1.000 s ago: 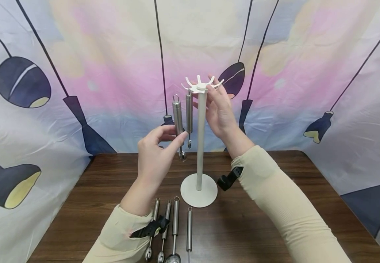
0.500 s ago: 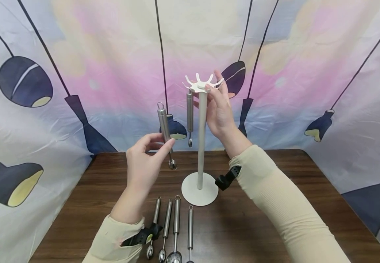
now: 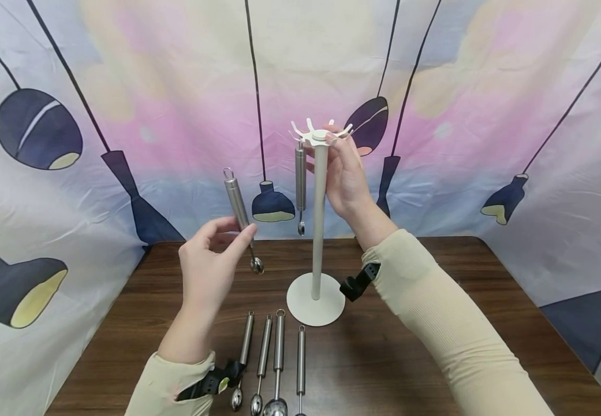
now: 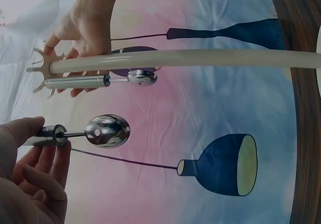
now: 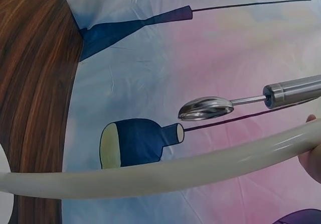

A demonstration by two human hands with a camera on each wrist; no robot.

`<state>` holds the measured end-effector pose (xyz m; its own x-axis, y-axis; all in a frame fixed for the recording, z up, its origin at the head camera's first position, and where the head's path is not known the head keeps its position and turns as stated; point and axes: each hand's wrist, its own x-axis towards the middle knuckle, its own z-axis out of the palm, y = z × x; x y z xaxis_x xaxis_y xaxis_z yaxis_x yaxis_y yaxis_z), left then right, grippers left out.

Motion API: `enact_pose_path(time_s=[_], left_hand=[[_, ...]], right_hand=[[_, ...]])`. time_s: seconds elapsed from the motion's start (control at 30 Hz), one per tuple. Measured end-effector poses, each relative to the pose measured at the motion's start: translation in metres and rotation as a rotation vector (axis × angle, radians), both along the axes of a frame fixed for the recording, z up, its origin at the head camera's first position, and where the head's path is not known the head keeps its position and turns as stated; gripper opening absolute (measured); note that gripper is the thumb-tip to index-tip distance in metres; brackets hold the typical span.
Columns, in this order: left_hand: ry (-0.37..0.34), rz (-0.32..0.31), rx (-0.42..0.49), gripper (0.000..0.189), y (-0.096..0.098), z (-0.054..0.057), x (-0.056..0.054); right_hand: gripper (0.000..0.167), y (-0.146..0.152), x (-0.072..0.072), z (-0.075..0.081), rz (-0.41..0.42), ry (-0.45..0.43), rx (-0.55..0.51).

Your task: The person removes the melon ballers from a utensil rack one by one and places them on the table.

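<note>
My left hand (image 3: 208, 263) pinches a steel melon baller (image 3: 236, 199) by its handle, left of a white utensil stand (image 3: 318, 219). In the left wrist view, the melon baller's shiny oval bowl (image 4: 108, 131) has a small hole and points away from the fingers. Thumb on the stand's hooked top, my right hand (image 3: 348, 179) grips it from the right, with fingers partly hidden behind the pole. A second steel scoop (image 3: 301, 179) hangs from a hook at the stand's left; its bowl (image 5: 205, 108) shows beside the pole in the right wrist view.
Several steel-handled utensils (image 3: 278, 341) lie in a row on the dark wooden table (image 3: 409, 346), in front of the stand's round base (image 3: 300, 306). Behind the table hangs a patterned cloth (image 3: 175, 86).
My left hand has moved left and slightly down, away from the stand, carrying the melon baller. My right hand stays at the stand's top, its index finger first raised, then lowered.
</note>
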<state>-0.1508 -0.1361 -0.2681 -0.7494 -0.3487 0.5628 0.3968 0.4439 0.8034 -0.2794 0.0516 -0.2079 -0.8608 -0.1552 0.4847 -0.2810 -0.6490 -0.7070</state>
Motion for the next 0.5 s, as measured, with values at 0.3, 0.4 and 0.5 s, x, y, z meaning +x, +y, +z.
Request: enact_pose_path(time_s=[0.3, 0.4, 0.5], left_hand=[[-0.032, 0.058, 0.025, 0.023, -0.011, -0.008, 0.005], [-0.034, 0.063, 0.035, 0.022, -0.013, -0.012, 0.006], [-0.041, 0.073, 0.044, 0.023, -0.016, -0.017, 0.006]], right_hand=[[0.015, 0.004, -0.003, 0.002, -0.039, 0.055, 0.1], [0.014, 0.006, -0.004, 0.002, -0.043, 0.068, 0.154], [0.013, 0.008, -0.004, 0.002, -0.037, 0.066, 0.188]])
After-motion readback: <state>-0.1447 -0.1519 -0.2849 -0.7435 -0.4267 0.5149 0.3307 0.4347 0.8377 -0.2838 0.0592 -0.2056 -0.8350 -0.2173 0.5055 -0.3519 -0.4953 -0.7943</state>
